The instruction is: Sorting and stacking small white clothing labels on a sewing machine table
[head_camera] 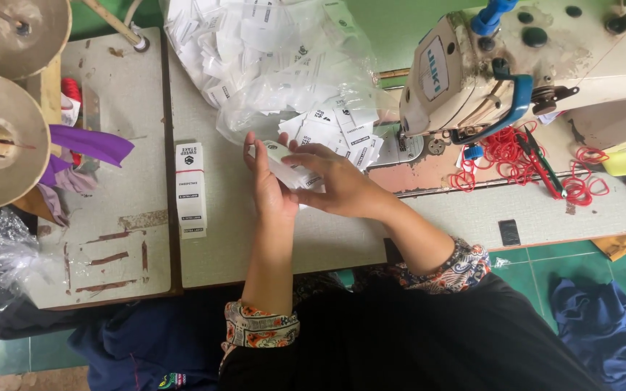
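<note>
Labels (288,170) squared between both hands, beside clear bag (277,65) holding loose labels.

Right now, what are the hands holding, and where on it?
A small stack of white labels: left hand grips its left edge, right hand lies over its right end.

Two thread cones (5,141), one sewing machine (516,65).

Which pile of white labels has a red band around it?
The neat stack of labels lying left of the left hand. The other labels lie loose, spilling from the plastic bag.
</note>
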